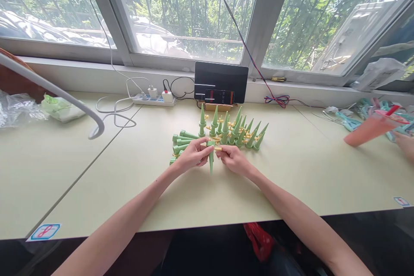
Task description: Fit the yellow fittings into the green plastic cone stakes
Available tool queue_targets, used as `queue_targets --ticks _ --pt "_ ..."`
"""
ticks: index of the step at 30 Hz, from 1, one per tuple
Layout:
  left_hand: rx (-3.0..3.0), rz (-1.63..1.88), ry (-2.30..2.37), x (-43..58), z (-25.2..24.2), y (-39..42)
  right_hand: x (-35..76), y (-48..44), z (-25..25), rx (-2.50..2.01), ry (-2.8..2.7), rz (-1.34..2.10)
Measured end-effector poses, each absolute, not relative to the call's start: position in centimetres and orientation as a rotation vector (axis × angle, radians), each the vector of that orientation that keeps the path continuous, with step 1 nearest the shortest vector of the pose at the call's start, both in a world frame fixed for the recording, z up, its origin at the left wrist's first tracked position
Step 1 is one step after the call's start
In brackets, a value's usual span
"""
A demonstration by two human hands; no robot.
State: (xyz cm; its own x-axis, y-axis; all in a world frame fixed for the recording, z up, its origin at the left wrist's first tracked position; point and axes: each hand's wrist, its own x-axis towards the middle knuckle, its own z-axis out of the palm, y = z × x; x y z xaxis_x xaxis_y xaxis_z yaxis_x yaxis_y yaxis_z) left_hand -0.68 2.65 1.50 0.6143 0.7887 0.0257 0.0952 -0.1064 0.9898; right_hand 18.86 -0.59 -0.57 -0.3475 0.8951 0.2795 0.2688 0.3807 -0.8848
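Note:
My left hand [198, 153] is closed round the top of a green plastic spike [211, 164], whose point hangs down toward the table. Close beside it, my right hand [233, 158] pinches a small yellow peg [218, 148] against or near the spike's head; whether the two touch I cannot tell. Behind my hands several green spikes [225, 128] stand point-up on their wide caps. More yellow pegs [246, 132] lie scattered among them. To the left of my left hand, several green spikes [185, 142] lie on their sides, partly hidden by the hand.
A black tablet [221, 78] leans by the window with a phone [220, 96] before it. A power strip [154, 100] and cables are at back left. At right are a tilted cup of pink drink [371, 129] and another person's hand [406, 144]. A white curved bar [64, 84] crosses the left.

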Motion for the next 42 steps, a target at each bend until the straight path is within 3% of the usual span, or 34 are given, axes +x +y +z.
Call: queue_targets --ticks 21,34,42 --pt "2.050 0.971 0.817 0.0 0.2 2.6 18.9 -0.8 0.3 -0.664 -1.041 2.056" --pt "1.933 0.911 0.834 0.1 0.7 2.3 18.7 -1.0 0.5 -0.722 -1.166 1.951" --pt "1.734 0.835 0.770 0.1 1.2 2.2 18.4 -0.9 0.0 -0.933 -1.510 1.558"
